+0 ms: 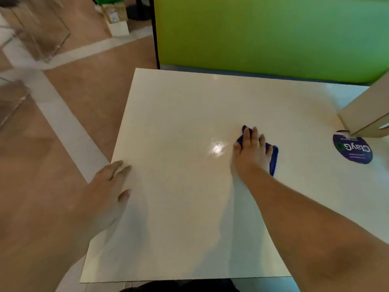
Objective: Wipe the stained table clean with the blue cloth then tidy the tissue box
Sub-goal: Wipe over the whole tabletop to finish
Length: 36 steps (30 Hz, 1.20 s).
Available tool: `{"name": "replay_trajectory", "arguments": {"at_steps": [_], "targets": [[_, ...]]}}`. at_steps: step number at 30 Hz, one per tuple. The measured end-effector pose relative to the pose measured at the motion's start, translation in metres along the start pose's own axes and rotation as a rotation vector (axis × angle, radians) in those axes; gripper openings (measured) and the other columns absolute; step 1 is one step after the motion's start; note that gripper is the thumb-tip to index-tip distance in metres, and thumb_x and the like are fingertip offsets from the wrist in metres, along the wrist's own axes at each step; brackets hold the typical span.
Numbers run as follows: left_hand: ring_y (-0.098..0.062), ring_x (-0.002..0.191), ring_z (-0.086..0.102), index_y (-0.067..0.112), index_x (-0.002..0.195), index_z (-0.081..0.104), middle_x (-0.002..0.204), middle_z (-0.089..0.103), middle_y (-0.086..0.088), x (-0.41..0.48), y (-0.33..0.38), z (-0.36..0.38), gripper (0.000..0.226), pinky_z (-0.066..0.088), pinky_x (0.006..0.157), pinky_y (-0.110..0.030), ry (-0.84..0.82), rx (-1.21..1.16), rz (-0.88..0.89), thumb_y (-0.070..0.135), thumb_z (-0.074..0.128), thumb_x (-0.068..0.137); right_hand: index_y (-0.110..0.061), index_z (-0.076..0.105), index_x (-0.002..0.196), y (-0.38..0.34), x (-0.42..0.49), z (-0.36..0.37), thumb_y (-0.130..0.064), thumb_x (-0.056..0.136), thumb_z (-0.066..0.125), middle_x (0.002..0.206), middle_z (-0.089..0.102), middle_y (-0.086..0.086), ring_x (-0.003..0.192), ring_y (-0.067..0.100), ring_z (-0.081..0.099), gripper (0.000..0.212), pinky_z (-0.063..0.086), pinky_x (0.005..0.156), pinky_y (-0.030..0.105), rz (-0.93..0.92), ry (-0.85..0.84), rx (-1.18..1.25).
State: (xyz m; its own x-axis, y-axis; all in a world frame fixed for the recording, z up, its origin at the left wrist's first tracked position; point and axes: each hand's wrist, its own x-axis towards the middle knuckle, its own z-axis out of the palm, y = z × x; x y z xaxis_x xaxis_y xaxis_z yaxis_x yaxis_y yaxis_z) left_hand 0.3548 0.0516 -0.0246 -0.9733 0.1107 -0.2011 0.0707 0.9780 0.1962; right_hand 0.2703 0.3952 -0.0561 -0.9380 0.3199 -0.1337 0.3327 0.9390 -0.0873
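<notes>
Around the work: green seat, brown floor, one sticker

A bright green padded seat back (263, 32) fills the upper right, with a dark post along its left edge. A round blue sticker (353, 151) with white lettering, upside down from here, lies flat at the right. The brown wood-look floor (88, 85) carries pale stripes (63, 127); blurred clear plastic furniture (37, 39) and a white box (119, 28) stand on it farther off.

The word "ClayGo" is printed in white letters with a green "o", upside down from the head view, on a round dark blue sticker (352, 147) stuck to the table (189, 106), while the smaller lines under it are too blurred to be read.
</notes>
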Motion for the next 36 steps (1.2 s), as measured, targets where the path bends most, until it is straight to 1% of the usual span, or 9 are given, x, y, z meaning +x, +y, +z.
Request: {"name": "replay_trajectory", "arguments": {"at_steps": [5, 9, 12, 17, 19, 25, 30, 33, 36], "targets": [[-0.026, 0.135, 0.036, 0.016, 0.140, 0.042, 0.150, 0.035, 0.001, -0.004, -0.006, -0.002, 0.053, 0.028, 0.109, -0.035, 0.038, -0.072, -0.039, 0.025, 0.055, 0.090, -0.025, -0.002, 0.152, -0.114, -0.083, 0.017, -0.042, 0.101, 0.018, 0.160, -0.010, -0.002, 0.147, 0.025, -0.006, 0.058, -0.007, 0.117, 0.048, -0.708, -0.125, -0.039], [-0.034, 0.121, 0.049, 0.010, 0.131, 0.053, 0.138, 0.050, -0.007, -0.007, -0.018, -0.003, 0.047, 0.038, 0.103, -0.043, 0.091, -0.177, -0.091, 0.014, 0.063, 0.085, -0.028, 0.001, 0.152, -0.124, -0.137, 0.023, -0.043, 0.101, 0.022, 0.160, -0.005, -0.006, 0.147, 0.020, -0.006, 0.057, -0.011, 0.116, 0.043, -1.203, -0.291, -0.060], [-0.031, 0.121, 0.051, 0.009, 0.127, 0.057, 0.135, 0.053, -0.005, -0.014, -0.026, -0.011, 0.042, 0.036, 0.100, -0.036, 0.147, -0.186, -0.090, 0.011, 0.063, 0.086, -0.029, 0.010, 0.152, -0.109, -0.085, 0.022, -0.047, 0.095, 0.014, 0.160, 0.004, -0.007, 0.147, 0.018, 0.005, 0.060, 0.000, 0.117, 0.044, -1.116, -0.190, -0.028], [-0.028, 0.118, 0.053, 0.016, 0.129, 0.056, 0.137, 0.051, -0.002, -0.024, -0.051, -0.015, 0.038, 0.043, 0.099, -0.044, 0.179, -0.210, -0.123, 0.022, 0.055, 0.091, -0.024, 0.005, 0.153, -0.092, 0.014, 0.011, -0.041, 0.101, 0.020, 0.161, -0.001, -0.004, 0.147, 0.020, 0.001, 0.056, 0.004, 0.118, 0.045, -0.427, -0.048, -0.036], [-0.031, 0.109, 0.055, 0.018, 0.130, 0.054, 0.137, 0.049, -0.002, -0.025, -0.061, -0.015, 0.040, 0.045, 0.097, -0.047, 0.166, -0.268, -0.167, 0.020, 0.056, 0.090, -0.022, 0.000, 0.153, -0.112, 0.012, 0.011, -0.040, 0.101, 0.017, 0.161, -0.007, -0.003, 0.147, 0.022, -0.002, 0.057, 0.003, 0.118, 0.047, -0.338, -0.041, -0.072], [-0.024, 0.124, 0.045, 0.017, 0.129, 0.053, 0.139, 0.047, -0.001, -0.028, -0.078, -0.018, 0.038, 0.035, 0.107, -0.037, 0.210, -0.308, -0.218, 0.021, 0.053, 0.092, -0.025, 0.001, 0.153, -0.196, -0.107, 0.030, -0.041, 0.101, 0.019, 0.161, -0.007, -0.003, 0.147, 0.025, -0.003, 0.057, -0.004, 0.116, 0.049, -0.939, -0.171, -0.051], [-0.022, 0.131, 0.038, 0.017, 0.133, 0.049, 0.142, 0.043, 0.000, -0.022, -0.072, -0.025, 0.039, 0.029, 0.110, -0.035, 0.208, -0.289, -0.244, 0.023, 0.048, 0.094, -0.027, 0.014, 0.152, -0.169, -0.200, 0.038, -0.040, 0.102, 0.027, 0.160, 0.009, -0.004, 0.146, 0.025, 0.006, 0.053, 0.001, 0.117, 0.048, -1.457, -0.305, -0.114], [-0.022, 0.130, 0.039, 0.021, 0.135, 0.047, 0.142, 0.042, 0.003, -0.017, -0.068, -0.028, 0.041, 0.033, 0.110, -0.041, 0.172, -0.289, -0.213, 0.031, 0.043, 0.095, -0.028, 0.011, 0.152, -0.122, -0.189, 0.035, -0.040, 0.102, 0.028, 0.161, 0.003, -0.007, 0.147, 0.020, 0.002, 0.054, -0.003, 0.118, 0.044, -1.352, -0.287, -0.044], [-0.026, 0.128, 0.043, 0.026, 0.134, 0.046, 0.141, 0.044, 0.004, -0.004, -0.060, -0.032, 0.048, 0.036, 0.107, -0.048, 0.140, -0.216, -0.171, 0.046, 0.034, 0.092, -0.032, 0.006, 0.152, -0.063, -0.158, 0.028, -0.042, 0.100, 0.022, 0.159, -0.003, -0.011, 0.147, 0.014, 0.000, 0.055, 0.002, 0.119, 0.046, -1.014, -0.196, 0.000]]}}
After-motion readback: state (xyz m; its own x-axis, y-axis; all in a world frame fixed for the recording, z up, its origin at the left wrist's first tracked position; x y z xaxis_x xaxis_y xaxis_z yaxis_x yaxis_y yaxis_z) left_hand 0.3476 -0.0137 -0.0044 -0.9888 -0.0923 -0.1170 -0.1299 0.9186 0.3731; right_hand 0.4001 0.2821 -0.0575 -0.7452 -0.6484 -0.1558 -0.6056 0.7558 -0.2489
